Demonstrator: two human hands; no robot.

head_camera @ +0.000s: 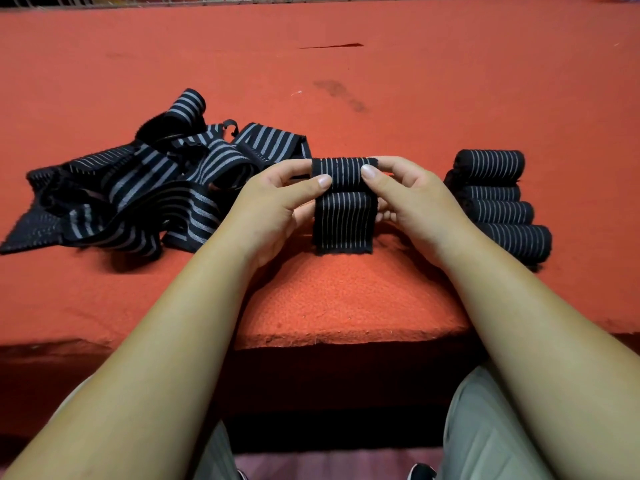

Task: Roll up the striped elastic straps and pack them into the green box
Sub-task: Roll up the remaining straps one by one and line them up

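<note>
Bearing striped straps [138,181], red felt [415,98] meets wire railing [207,0].

No readable text or labels

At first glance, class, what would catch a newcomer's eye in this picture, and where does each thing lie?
Dead centre, the left hand and right hand pinch a partly rolled strap, its tail hanging toward the red table. A tangled pile of loose straps sprawls to the left. Finished rolls lie stacked in a row to the right.
</note>
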